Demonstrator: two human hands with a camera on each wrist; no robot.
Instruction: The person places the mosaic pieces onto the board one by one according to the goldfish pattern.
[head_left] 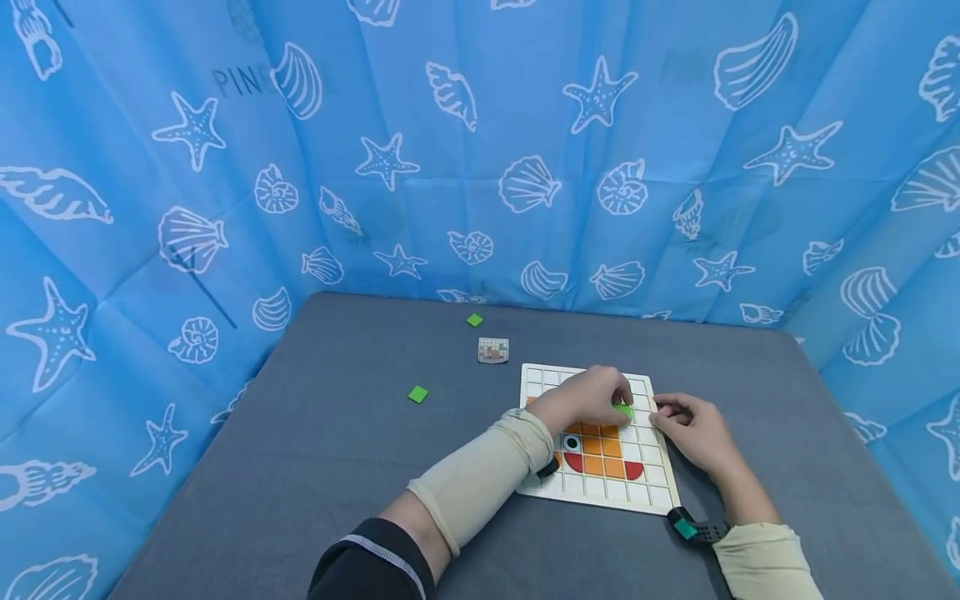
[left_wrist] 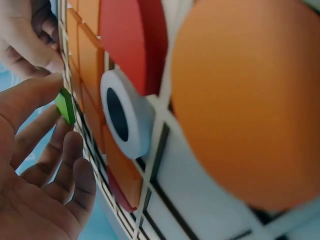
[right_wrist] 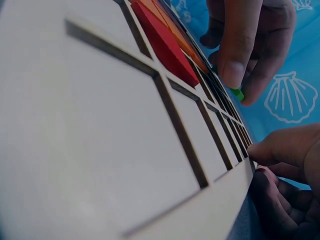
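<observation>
A white grid board (head_left: 588, 490) lies on the table, with orange squares (head_left: 592, 465), red pieces (head_left: 633, 471) and a round eye piece (head_left: 572, 443) set in its cells. Over the board's upper part, my left hand (head_left: 588, 396) pinches a small green tile (left_wrist: 65, 106) between thumb and fingertips. The tile is close to the board's surface; whether it touches a cell cannot be told. At the right rim, my right hand (head_left: 697, 429) holds the board's edge between thumb and fingers, as the right wrist view shows. A rounded orange piece (left_wrist: 245, 100) fills the near side of the left wrist view.
Two loose green tiles lie on the grey table (head_left: 330, 467): one tile (head_left: 418, 394) left of the board, another tile (head_left: 475, 320) near the back. Behind the board is a small printed picture card (head_left: 493, 351). A blue shell-patterned curtain (head_left: 480, 150) surrounds the table's far side.
</observation>
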